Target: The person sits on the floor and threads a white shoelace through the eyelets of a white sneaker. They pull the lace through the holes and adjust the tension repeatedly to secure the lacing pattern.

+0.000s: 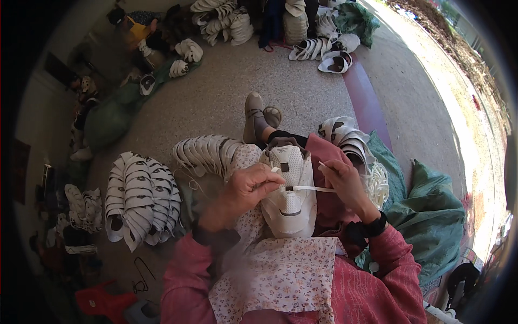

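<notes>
A white shoe upper point(291, 220) with a mesh tongue and a small dark patch rests on my lap, its toe end toward me. A flat white shoelace point(313, 189) runs across its lacing opening to the right. My right hand point(346, 183) is closed in a pinch on the shoelace, a short white end sticking up from the fingers. On the upper's left edge my left hand point(245, 188) is also pinched closed, with a bit of white lace showing at the fingertips. Exactly where the lace passes through the eyelets is hard to make out.
Nested stacks of white shoe uppers point(141, 197) stand left of my lap. Another row of uppers point(208, 154) lies beside my leg. At the right are a bundle of white laces point(377, 183) and green sacks point(431, 210). A person point(135, 32) sits at the far left.
</notes>
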A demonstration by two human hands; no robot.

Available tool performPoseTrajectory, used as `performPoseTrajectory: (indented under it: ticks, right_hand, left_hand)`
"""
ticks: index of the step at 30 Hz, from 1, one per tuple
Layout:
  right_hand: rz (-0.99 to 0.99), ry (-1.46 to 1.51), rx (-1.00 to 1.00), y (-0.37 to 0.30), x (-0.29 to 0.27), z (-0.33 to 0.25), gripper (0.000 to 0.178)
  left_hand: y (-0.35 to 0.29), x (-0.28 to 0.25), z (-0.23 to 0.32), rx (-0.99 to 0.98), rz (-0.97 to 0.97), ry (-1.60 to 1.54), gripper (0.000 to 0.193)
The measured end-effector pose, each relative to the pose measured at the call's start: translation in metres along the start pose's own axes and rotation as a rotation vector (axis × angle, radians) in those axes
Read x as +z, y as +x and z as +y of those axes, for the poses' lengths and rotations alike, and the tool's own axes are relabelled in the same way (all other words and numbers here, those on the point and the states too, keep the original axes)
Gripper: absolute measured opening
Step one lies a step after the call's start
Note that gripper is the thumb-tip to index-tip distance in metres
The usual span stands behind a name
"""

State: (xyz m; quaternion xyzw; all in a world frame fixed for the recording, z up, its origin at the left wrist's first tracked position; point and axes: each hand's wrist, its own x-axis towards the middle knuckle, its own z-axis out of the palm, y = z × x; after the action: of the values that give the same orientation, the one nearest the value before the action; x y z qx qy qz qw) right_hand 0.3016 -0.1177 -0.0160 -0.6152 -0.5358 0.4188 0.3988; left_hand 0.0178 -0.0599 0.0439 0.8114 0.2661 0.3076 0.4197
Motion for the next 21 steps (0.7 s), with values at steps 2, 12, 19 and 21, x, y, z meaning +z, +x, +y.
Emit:
performPoseTrajectory:
  ticks: [2,12,19,21]
  right_hand:
    - [-0.056,-0.002,-0.141,-0.007,0.016,-0.001,0.016]
    - [-0.047,0.199,-0.188,0.067,0.033,0.002,0.013]
    - [0.098,-0.097,-0.507,0.086,0.05,0.007,0.013]
    - [0.099,0.029,-0.34,0.077,0.061,-0.004,0.014]
  left_hand:
    - [0.012,0.02,-0.013,0.084,-0.022,0.092,0.017]
    - [-0.003,0.052,-0.023,0.219,0.203,0.377,0.036]
    - [-0.004,0.056,-0.037,0.325,0.202,0.413,0.038]
    - [-0.016,0.053,-0.038,0.3,0.213,0.443,0.038]
